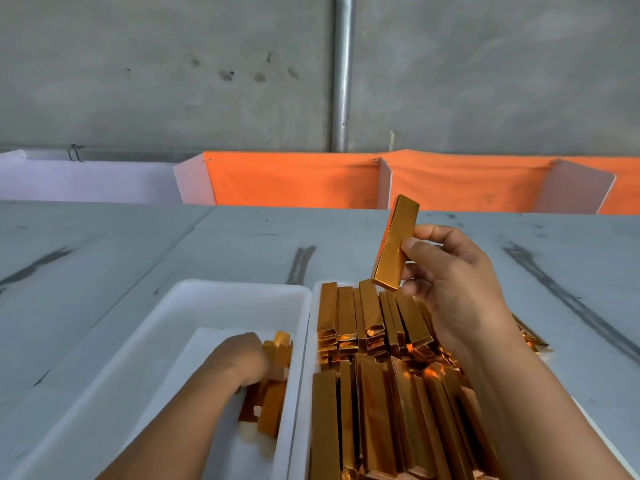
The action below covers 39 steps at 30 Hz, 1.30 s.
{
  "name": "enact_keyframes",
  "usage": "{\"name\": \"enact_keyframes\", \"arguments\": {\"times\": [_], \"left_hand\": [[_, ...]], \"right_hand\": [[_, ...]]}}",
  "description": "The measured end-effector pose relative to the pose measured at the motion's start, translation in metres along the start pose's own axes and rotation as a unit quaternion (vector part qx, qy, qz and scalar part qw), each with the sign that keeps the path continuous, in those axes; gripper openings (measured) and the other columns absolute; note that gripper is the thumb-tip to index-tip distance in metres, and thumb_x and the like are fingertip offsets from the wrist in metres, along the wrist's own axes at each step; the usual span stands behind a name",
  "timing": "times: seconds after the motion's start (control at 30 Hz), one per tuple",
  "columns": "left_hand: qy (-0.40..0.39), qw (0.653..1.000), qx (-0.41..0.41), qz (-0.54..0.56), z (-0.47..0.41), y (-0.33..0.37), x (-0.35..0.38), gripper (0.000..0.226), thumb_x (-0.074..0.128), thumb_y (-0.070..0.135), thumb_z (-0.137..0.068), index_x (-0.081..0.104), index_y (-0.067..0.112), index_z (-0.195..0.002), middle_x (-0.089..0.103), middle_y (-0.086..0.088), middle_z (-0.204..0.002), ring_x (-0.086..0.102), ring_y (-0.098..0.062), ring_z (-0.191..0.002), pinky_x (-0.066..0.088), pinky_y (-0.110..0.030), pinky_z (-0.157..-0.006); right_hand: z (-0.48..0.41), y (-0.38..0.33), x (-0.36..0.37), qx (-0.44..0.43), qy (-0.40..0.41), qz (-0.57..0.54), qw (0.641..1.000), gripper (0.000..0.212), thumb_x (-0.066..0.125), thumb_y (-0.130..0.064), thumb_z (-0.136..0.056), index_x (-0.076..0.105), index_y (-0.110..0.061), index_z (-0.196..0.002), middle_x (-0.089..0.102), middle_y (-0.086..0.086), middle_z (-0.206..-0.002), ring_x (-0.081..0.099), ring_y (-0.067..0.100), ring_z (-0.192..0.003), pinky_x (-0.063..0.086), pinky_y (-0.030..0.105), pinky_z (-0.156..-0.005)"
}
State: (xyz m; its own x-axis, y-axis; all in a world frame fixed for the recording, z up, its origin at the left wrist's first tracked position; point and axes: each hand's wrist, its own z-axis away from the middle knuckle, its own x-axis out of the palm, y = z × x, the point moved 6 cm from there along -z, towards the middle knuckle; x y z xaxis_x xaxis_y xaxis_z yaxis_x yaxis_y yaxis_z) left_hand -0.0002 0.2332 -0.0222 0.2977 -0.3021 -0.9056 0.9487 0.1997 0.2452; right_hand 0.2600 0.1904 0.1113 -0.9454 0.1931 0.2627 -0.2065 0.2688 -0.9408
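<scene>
- Two shallow white plastic trays sit side by side on the grey counter (138,244): the left tray (194,289) and the right tray (313,306).
- Dozens of slim, shiny gold cardboard boxes fill the right tray. This heap of gold boxes (381,393) rises above its rim.
- Only a few gold boxes (272,407) lie in the left tray, along its right side. The rest of its white floor is bare.
- The right hand (453,282) is raised over the far end of the right tray. Its thumb and fingers are clamped on the held gold box (394,244), which is tilted nearly upright and clear of the heap.
- The left hand (242,358) is down in the left tray on the few boxes there. Its fingers are hidden under the hand, so I cannot tell whether they grip one.
- The move from the right tray to the left looks barely begun, with nearly the whole heap still to go.
</scene>
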Motion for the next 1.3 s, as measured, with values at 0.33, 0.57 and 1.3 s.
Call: {"name": "enact_keyframes", "arguments": {"times": [0.33,0.57,1.3], "left_hand": [[0.048,0.999,-0.022,0.001,0.002,0.004,-0.009,0.011,0.070,0.020,-0.080,0.062,0.013,-0.083,0.067,-0.006,-0.079,0.069,-0.019,-0.069,0.061,-0.030,-0.067],[0.095,0.995,-0.032,0.017,0.007,-0.002,-0.016,0.026,0.059,0.034,-0.089,0.057,0.013,-0.074,0.061,-0.004,-0.072,0.062,-0.018,-0.066,0.054,-0.026,-0.059],[-0.107,0.779,0.136,0.603,0.100,0.075,-0.051,0.016,0.047,0.005,-0.097,0.062,0.008,-0.094,0.064,-0.006,-0.066,0.057,-0.012,-0.051,0.044,-0.021,-0.041]], "right_hand": [[0.009,-0.007,-0.045,0.091,0.016,0.216,0.972,0.012,0.065,-0.009,-0.091,0.064,-0.015,-0.102,0.071,0.013,-0.083,0.060,0.014,-0.055,0.048,0.025,-0.049],[0.038,0.004,-0.051,0.163,-0.095,0.368,0.911,0.017,0.065,-0.007,-0.087,0.059,-0.018,-0.098,0.062,0.000,-0.057,0.052,0.009,-0.043,0.038,0.022,-0.042],[0.050,0.006,0.015,0.089,-0.198,0.247,0.944,0.028,0.062,-0.022,-0.095,0.060,-0.030,-0.122,0.065,-0.004,-0.092,0.067,0.006,-0.065,0.045,0.018,-0.050]]}}
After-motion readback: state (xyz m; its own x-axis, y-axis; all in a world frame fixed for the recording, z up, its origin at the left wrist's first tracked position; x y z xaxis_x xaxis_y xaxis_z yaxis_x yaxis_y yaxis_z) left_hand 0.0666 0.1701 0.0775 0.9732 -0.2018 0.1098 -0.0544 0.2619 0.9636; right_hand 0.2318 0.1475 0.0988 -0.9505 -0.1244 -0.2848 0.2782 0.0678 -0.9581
